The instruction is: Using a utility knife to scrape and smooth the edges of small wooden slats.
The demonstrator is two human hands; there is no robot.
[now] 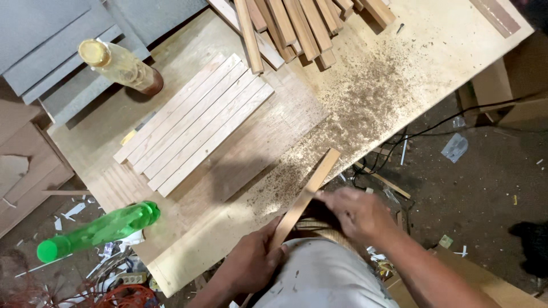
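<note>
My left hand (251, 263) grips the lower end of a thin wooden slat (311, 183), which slants up and to the right over the front edge of the plywood worktable (394, 74). My right hand (354, 212) rests against the slat's right side near its middle, fingers curled and blurred; whether something is in it is unclear. Several similar pale slats (194, 122) lie side by side flat on the table to the upper left of my hands.
A pile of darker wood strips (297, 28) lies at the table's far edge, with sawdust (354, 102) spread nearby. A clear yellowish bottle (120, 65) stands at the left, and a green plastic bottle (97, 231) lies at the near-left corner. Black cables (411, 137) and scraps cover the floor at right.
</note>
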